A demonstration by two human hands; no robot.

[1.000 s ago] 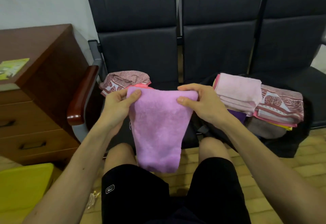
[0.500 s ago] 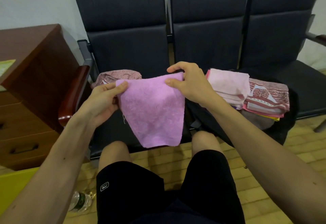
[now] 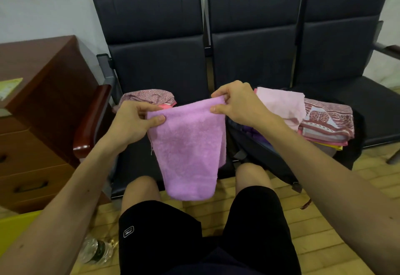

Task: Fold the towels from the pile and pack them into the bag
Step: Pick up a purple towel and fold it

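**Workpiece position.** The lilac towel (image 3: pixel 190 151) hangs in the air in front of the bench seats (image 3: pixel 160 67), above the person's knees. Judging by its rounded lower edge, it is probably already doubled.

**Grip state.** The left hand (image 3: pixel 132 123) pinches the upper left corner between thumb and fingers. The right hand (image 3: pixel 240 103) pinches the upper right corner. Both grips are narrow and hold cloth.

**Handling.** The terry cloth is likely light, soft and limp, neither fragile nor slippery. It has no stiffness, and the sides draw inward toward the bottom. Take hold at the corners or along the top edge, and keep that edge taut so the next fold lies square.

**Containers.** The dark bag (image 3: pixel 259 153) lies open on the middle seat, just right of the towel. Purple fabric (image 3: pixel 257 134) shows inside it. A pink folded towel (image 3: pixel 281 106) and a patterned folded towel (image 3: pixel 326 121) are stacked at its far side. Whether they rest in the bag or on it cannot be determined. The unfolded pile (image 3: pixel 149 97) lies on the left seat, behind the left hand.
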